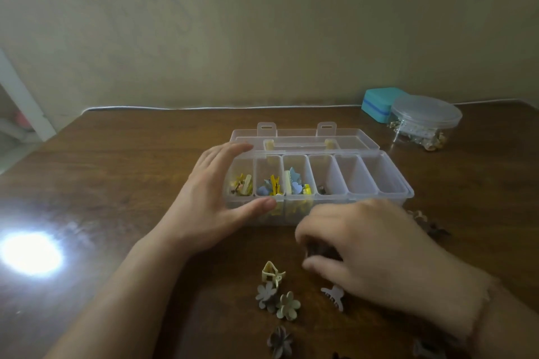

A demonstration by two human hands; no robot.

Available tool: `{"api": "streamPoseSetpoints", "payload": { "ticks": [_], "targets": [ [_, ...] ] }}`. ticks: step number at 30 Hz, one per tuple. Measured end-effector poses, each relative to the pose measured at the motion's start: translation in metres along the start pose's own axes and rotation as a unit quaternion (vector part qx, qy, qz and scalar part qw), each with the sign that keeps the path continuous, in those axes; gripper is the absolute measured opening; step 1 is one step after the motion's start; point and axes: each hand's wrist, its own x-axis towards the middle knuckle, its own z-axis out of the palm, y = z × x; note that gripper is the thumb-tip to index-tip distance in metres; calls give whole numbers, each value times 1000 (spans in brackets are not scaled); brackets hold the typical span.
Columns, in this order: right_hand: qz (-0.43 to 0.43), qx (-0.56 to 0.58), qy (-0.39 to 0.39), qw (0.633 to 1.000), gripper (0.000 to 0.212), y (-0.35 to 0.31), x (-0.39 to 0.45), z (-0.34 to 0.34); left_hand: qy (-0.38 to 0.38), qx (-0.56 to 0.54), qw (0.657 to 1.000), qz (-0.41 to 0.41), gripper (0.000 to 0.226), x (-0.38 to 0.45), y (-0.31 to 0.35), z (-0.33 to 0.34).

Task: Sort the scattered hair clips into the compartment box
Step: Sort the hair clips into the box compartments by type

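Looking down through the head camera, I see the clear compartment box point(376, 181) sitting open on the brown wooden table point(122, 160), its lid point(303, 137) folded back flat behind it. My left hand point(213, 201) braces the box's left end, fingers straight along the far rim and the thumb pressed against the near wall, so the hand spans the end without curling round anything. The leftmost compartments hold yellow and blue clips point(274, 185); one further right has something small and dark in it, and the two rightmost look bare. My right hand point(367, 248) hovers just in front of the box with fingers curled down round a dark clip point(318, 251), though motion blur keeps me from telling how firmly it is pinched. Near that hand, scattered on the table, lie a cream claw clip point(271, 272), two flower clips point(277, 299), a pale claw clip point(334, 296) and a dark flower clip point(280, 342). More brown clips point(428, 224) rest beside the box's right end. Well apart, by the wall, stand a teal case point(377, 103) and a round lidded tub point(424, 116).
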Motion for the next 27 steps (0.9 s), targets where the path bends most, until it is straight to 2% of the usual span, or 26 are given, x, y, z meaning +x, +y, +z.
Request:
{"api": "streamPoseSetpoints", "payload": {
  "ticks": [1, 4, 6, 10, 12, 14, 16, 18, 20, 24, 27],
  "targets": [
    [18, 29, 27, 999, 25, 4, 0, -3, -2, 3, 1000, -3, 80, 0, 0, -1],
    [79, 76, 202, 973, 26, 22, 1, -7, -1, 17, 1000, 5, 71, 0, -1, -2],
    [130, 56, 241, 960, 28, 30, 5, -4, -1, 16, 1000, 8, 69, 0, -3, -2],
    [175, 68, 180, 966, 32, 34, 9, 4, 2, 11, 1000, 12, 68, 0, -5, 0],
    [170, 60, 165, 970, 35, 34, 6, -2, 3, 11, 1000, 12, 68, 1, -5, -1],
    [141, 57, 165, 975, 27, 30, 3, -15, 1, 13, 1000, 12, 68, 0, -5, -1],
    [122, 59, 85, 987, 19, 19, -4, -25, -1, 12, 1000, 11, 67, 0, -5, -2],
    [116, -6, -11, 993, 28, 7, -8, -25, -1, 11, 1000, 13, 66, 1, -4, -1],
    [100, -67, -49, 992, 33, 1, -9, -18, 3, 11, 1000, 16, 64, 0, -5, -1],
    [63, -87, -68, 992, 23, 0, -4, -4, -1, 8, 1000, 10, 64, 1, -5, 0],
    [49, -34, -19, 998, 22, 6, -6, -9, -1, 3, 1000, 9, 63, 1, -4, 0]
  ]
}}
